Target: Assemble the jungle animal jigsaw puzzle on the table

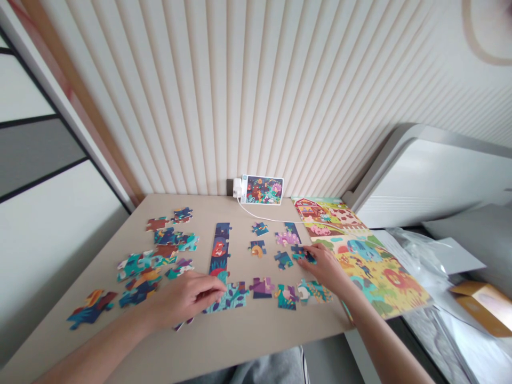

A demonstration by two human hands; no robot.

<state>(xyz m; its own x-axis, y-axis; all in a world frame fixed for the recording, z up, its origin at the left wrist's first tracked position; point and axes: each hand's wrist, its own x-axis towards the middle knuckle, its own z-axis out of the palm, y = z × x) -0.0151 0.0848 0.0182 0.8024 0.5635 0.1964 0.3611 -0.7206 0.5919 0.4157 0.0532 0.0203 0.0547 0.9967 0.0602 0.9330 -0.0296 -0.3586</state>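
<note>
I see a beige table (pixel 256 330) with two animal picture boards (pixel 362 266) on its right side. An L-shaped strip of joined pieces (pixel 220 248) lies near the middle; I have the left hand (pixel 192 293) at its corner, fingers curled, and cannot tell whether they grasp anything. My right hand (pixel 324 264), thumb and fingers bent close together, touches a dark blue piece (pixel 296 250) right of the strip; whether it is gripped, I cannot tell. Just beside lies a teal piece (pixel 284 260).

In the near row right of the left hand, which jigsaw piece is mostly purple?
The purple jigsaw piece, just right of the leafy teal section; the row's other pieces show plenty of teal.
</note>
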